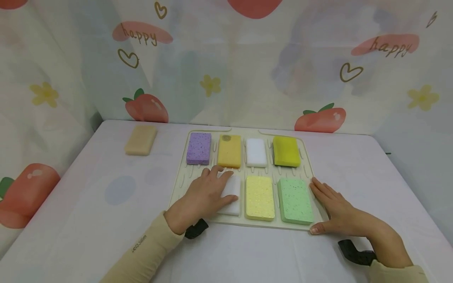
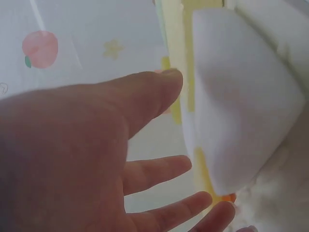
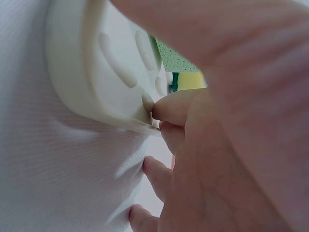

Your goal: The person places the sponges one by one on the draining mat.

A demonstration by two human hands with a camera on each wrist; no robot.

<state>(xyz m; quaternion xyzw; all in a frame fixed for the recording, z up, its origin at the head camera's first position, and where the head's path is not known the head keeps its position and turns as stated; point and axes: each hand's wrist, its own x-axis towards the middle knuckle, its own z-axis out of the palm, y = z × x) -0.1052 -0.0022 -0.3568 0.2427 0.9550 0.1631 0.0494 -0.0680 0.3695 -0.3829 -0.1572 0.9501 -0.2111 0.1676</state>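
Observation:
My left hand (image 1: pixel 209 192) reaches over the left end of the front row on a cream grooved tray (image 1: pixel 184 181), thumb and fingers spread above a white sponge (image 1: pixel 231 196). In the left wrist view that white sponge (image 2: pixel 241 96) shows beyond the relaxed fingertips, with nothing pinched between them. A yellow speckled sponge (image 1: pixel 260 197) and a green one (image 1: pixel 296 201) lie to its right. At the tray's right edge rests my right hand (image 1: pixel 336 212), fingers extended along the side and thumb by the front corner. The right wrist view shows its fingertips touching the tray rim (image 3: pixel 87 87).
Across the tray's back row lie a purple sponge (image 1: pixel 199 148), an orange-yellow one (image 1: pixel 229 151), a smaller white one (image 1: pixel 256 152) and a bright yellow one with a dark underside (image 1: pixel 286 151). A beige block (image 1: pixel 141 140) sits on the white table's back left. A patterned curtain (image 1: pixel 230 70) hangs behind.

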